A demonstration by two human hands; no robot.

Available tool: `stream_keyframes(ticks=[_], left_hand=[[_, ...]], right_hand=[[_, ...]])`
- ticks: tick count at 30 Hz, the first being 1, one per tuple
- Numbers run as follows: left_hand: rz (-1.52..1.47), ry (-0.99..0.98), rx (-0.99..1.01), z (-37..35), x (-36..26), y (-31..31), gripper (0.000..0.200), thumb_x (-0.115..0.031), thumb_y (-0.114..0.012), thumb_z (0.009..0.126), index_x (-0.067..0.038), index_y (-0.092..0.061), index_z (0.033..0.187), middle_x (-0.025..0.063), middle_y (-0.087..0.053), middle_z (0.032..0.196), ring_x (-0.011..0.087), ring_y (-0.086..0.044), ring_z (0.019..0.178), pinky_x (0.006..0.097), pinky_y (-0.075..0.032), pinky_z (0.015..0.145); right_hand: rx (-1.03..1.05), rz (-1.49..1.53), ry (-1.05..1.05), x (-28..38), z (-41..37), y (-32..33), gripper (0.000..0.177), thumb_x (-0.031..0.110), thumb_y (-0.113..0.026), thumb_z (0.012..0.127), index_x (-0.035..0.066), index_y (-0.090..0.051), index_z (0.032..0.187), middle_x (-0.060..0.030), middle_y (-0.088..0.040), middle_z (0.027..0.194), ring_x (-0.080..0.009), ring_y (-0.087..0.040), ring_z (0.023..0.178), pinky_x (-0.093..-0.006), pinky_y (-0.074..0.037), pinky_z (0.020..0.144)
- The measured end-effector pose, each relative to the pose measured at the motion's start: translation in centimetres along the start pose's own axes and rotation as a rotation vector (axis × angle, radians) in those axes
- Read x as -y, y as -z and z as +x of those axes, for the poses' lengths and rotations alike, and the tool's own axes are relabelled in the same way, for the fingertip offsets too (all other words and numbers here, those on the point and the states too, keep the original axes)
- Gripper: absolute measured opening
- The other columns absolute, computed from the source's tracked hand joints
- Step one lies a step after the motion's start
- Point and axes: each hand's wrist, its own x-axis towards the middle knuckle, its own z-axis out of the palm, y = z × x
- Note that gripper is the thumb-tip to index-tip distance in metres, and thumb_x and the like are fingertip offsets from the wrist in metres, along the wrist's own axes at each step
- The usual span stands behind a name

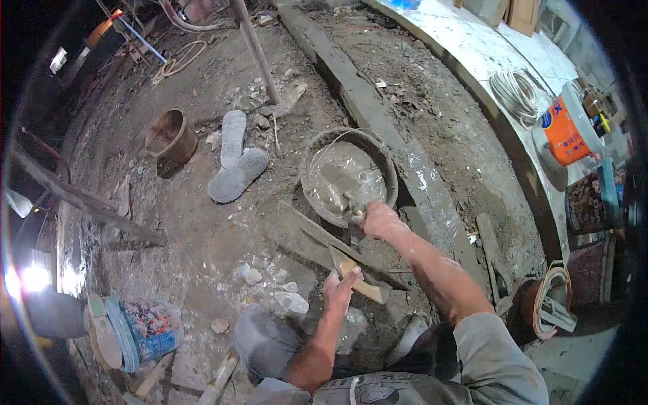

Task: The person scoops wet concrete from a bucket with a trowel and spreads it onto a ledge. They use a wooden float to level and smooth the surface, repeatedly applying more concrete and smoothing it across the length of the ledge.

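Right hand point(379, 219) closed on trowel point(344, 192), blade half-buried in mortar point(334, 165) | left hand point(339, 289) grips wooden float point(363, 282), fingers hidden

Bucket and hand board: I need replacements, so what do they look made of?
The bucket looks like dark rubber or plastic: thick, dull, mortar-crusted rim, though metal cannot be ruled out. The mix inside is wet grey mortar, glossy and smooth. The board in the left hand looks like bare wood, pale tan and matte.
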Motion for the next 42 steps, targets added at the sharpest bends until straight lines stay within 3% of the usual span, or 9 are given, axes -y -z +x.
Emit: stream_keyframes(ticks=[9,11,17,19,21,25,28,33,42], left_hand=[[-0.007,-0.098,-0.069,2.3,1.5,3.3,0.048,-0.041,-0.069,0.078,0.004,-0.062,0.093,0.0153,-0.066,0.088,0.0219,-0.06,0.083,0.0347,-0.046,0.078],[0.004,-0.091,-0.072,3.0,2.6,3.9,0.034,-0.027,-0.068,0.083,0.0,-0.06,0.101,0.0073,-0.065,0.085,0.0166,-0.061,0.075,0.0297,-0.047,0.07],[-0.195,-0.037,-0.006,0.6,-2.7,3.6,0.039,-0.032,-0.068,0.082,0.002,-0.059,0.099,0.0086,-0.063,0.089,0.0183,-0.059,0.08,0.0319,-0.046,0.075],[-0.217,-0.035,0.023,1.1,-2.1,3.5,0.034,-0.029,-0.067,0.084,0.001,-0.058,0.098,0.008,-0.063,0.088,0.0167,-0.058,0.08,0.0303,-0.045,0.075],[-0.301,-0.027,0.094,0.6,-3.4,3.3,0.034,-0.028,-0.067,0.084,0.001,-0.057,0.1,0.0071,-0.062,0.087,0.0165,-0.057,0.078,0.0303,-0.045,0.074],[-0.429,-0.037,0.136,0.8,-2.7,2.3,0.041,-0.028,-0.066,0.085,0.002,-0.055,0.111,0.0076,-0.06,0.097,0.0166,-0.056,0.087,0.0308,-0.044,0.08],[-0.499,0.01,0.128,0.5,-2.2,1.7,0.046,-0.029,-0.064,0.087,0.002,-0.051,0.118,0.0072,-0.059,0.102,0.0166,-0.055,0.091,0.0306,-0.044,0.082],[-0.548,0.037,0.164,-0.6,-3.0,0.7,0.039,-0.034,-0.062,0.087,-0.004,-0.047,0.109,0.0092,-0.06,0.079,0.0177,-0.058,0.067,0.0322,-0.047,0.069],[-0.438,-0.095,0.37,-3.0,1.4,-4.8,0.043,-0.028,-0.055,0.092,-0.004,-0.041,0.125,0.0072,-0.056,0.096,0.0191,-0.058,0.083,0.0372,-0.05,0.079]], right_hand=[[0.048,-0.031,-0.028,1.6,0.5,-1.8,0.041,0.026,-0.054,0.079,-0.008,-0.063,0.099,-0.0278,-0.062,0.101,-0.0367,-0.062,0.095,-0.0408,-0.051,0.081],[0.127,-0.018,-0.077,1.7,0.7,-0.8,0.045,0.029,-0.056,0.079,-0.009,-0.063,0.1,-0.0271,-0.062,0.105,-0.0366,-0.061,0.098,-0.0395,-0.049,0.086],[0.087,0.256,-0.216,3.1,-2.5,1.4,0.049,0.034,-0.058,0.078,-0.013,-0.062,0.092,-0.0252,-0.065,0.09,-0.0325,-0.067,0.079,-0.0409,-0.053,0.066],[-0.014,0.274,-0.186,1.7,-2.0,0.0,0.048,0.034,-0.061,0.077,-0.012,-0.062,0.091,-0.0206,-0.065,0.084,-0.0269,-0.066,0.074,-0.039,-0.053,0.06],[0.09,0.744,-0.236,1.0,-2.4,-0.4,0.042,0.03,-0.063,0.078,-0.01,-0.063,0.09,-0.015,-0.064,0.08,-0.0205,-0.063,0.067,-0.0368,-0.052,0.057],[-0.119,0.798,-0.036,-0.9,-4.1,-1.4,0.034,0.03,-0.066,0.078,-0.003,-0.063,0.082,-0.0098,-0.062,0.072,-0.0163,-0.057,0.062,-0.0335,-0.046,0.054],[-0.086,0.692,-0.237,-0.2,-5.9,-0.1,0.037,0.034,-0.067,0.077,-0.002,-0.062,0.077,-0.0076,-0.061,0.067,-0.0156,-0.056,0.061,-0.0335,-0.044,0.054],[-0.083,0.564,-0.145,-5.4,-4.4,-0.1,0.035,0.035,-0.068,0.077,0.003,-0.063,0.091,-0.0042,-0.061,0.077,-0.0131,-0.055,0.069,-0.0309,-0.044,0.061],[-0.096,0.754,-0.191,-19.8,-16.8,7.3,0.033,0.033,-0.07,0.076,0.004,-0.056,0.083,-0.0045,-0.057,0.069,-0.0137,-0.055,0.055,-0.029,-0.044,0.046]])
